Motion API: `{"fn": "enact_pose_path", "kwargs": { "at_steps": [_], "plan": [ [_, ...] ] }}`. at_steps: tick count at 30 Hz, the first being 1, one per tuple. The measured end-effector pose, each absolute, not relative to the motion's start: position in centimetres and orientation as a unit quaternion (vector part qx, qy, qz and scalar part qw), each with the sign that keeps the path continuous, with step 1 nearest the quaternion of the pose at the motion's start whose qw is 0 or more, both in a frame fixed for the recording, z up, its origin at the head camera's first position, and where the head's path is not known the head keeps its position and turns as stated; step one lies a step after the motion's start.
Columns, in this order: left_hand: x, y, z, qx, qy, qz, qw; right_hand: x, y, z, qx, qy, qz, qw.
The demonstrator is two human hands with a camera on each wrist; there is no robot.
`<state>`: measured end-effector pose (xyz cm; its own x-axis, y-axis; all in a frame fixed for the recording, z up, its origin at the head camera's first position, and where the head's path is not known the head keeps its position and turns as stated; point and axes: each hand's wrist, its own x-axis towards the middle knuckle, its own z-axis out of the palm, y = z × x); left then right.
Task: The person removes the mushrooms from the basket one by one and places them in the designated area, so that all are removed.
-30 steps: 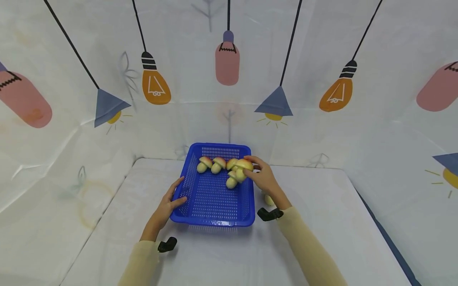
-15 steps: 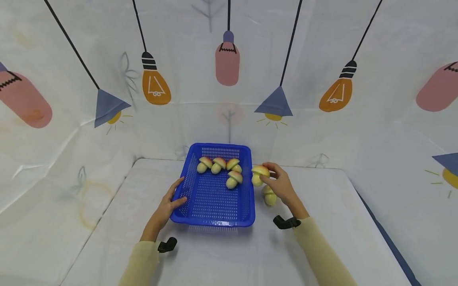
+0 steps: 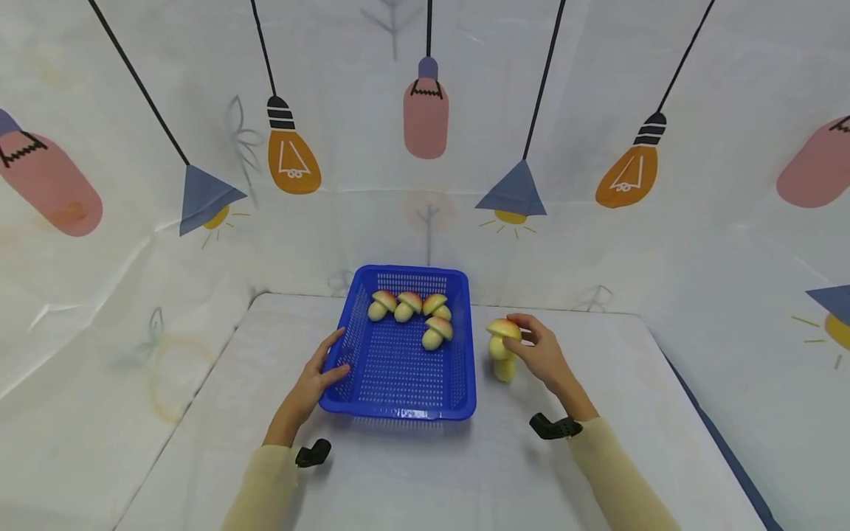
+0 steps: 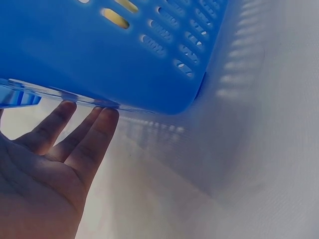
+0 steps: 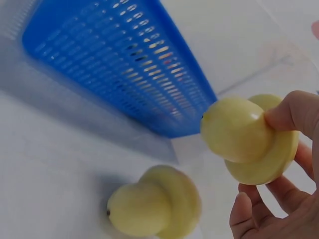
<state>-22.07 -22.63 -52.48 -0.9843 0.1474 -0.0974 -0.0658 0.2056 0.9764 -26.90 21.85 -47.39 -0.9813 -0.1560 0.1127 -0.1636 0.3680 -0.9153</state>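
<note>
A blue perforated plastic basket (image 3: pixel 397 383) sits in the middle of the table in the head view. My left hand (image 3: pixel 307 391) grips its left rim, thumb over the edge and fingers along the outside. In the left wrist view, fingertips (image 4: pixel 107 119) meet the basket's blue wall (image 4: pixel 124 64). To the right of the basket, my right hand (image 3: pixel 544 358) pinches a mushroom with a yellow-red cap (image 3: pixel 501 329), held above the table. Below it lies another mushroom (image 5: pixel 142 209), partly covered in the head view by the held one.
Several similar mushrooms (image 3: pixel 405 306) lie inside the basket, toward its far end and right side. The white table (image 3: pixel 412 479) meets a white backdrop (image 3: pixel 372 221) printed with lamps. Dark cameras (image 3: pixel 556 426) are strapped to both wrists.
My right hand has carried its mushroom from over the basket's right side to the right, above the mushroom on the table. The left hand stays on the rim.
</note>
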Motion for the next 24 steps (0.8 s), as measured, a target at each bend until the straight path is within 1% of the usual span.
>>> {"fn": "enact_pose_path", "kwargs": {
  "at_steps": [13,19,24],
  "plan": [
    [-21.8,-22.7,-52.3,0.023,0.769,0.633,0.085,-26.1,26.4,-49.8,0.073,-0.845,0.529,0.011],
    [-21.8,-22.6,-52.3,0.023,0.769,0.633,0.086,-25.9,27.6,-50.6,0.056,-0.860,0.508,0.006],
    [-21.9,-22.6,-52.3,0.021,0.767,0.636,0.087,-25.9,28.3,-50.9,0.053,-0.864,0.501,0.014]
  ]
}}
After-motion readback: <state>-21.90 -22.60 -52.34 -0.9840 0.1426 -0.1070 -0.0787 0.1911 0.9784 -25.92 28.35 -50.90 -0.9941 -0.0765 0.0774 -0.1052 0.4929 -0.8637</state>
